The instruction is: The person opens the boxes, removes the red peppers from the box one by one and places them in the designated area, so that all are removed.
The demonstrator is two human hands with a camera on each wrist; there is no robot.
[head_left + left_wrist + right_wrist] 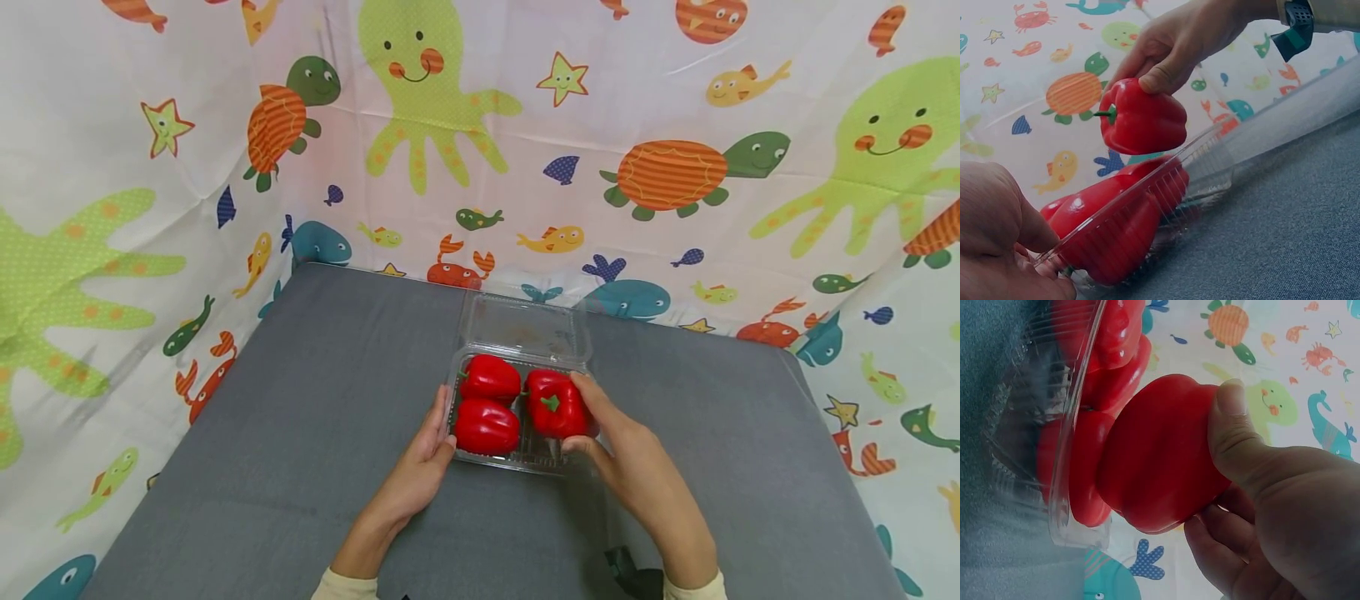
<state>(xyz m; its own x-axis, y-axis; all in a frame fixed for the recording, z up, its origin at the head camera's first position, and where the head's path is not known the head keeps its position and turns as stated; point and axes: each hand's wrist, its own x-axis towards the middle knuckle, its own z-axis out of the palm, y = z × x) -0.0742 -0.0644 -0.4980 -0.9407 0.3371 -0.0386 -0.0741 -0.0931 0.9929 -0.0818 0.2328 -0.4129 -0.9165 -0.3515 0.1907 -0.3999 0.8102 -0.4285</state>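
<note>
A clear plastic container [528, 467] sits on the grey surface, its lid [525, 327] folded back. Two red peppers [487, 427] lie in its left half. My left hand [416, 475] grips the container's left side, thumb at the rim [1116, 203]. Between thumb and fingers, my right hand [645, 471] holds a red pepper [1144, 119] with a green stem, raised over the container's right half. Below the held pepper [1163, 453], another red pepper [1088, 472] shows inside the container in the right wrist view; from the head view it is hidden.
A white cloth [480, 200] printed with sea animals hangs behind and at both sides of the grey table [300, 500]. The opened lid lies toward the back edge. A dark strap [637, 575] is at the right wrist.
</note>
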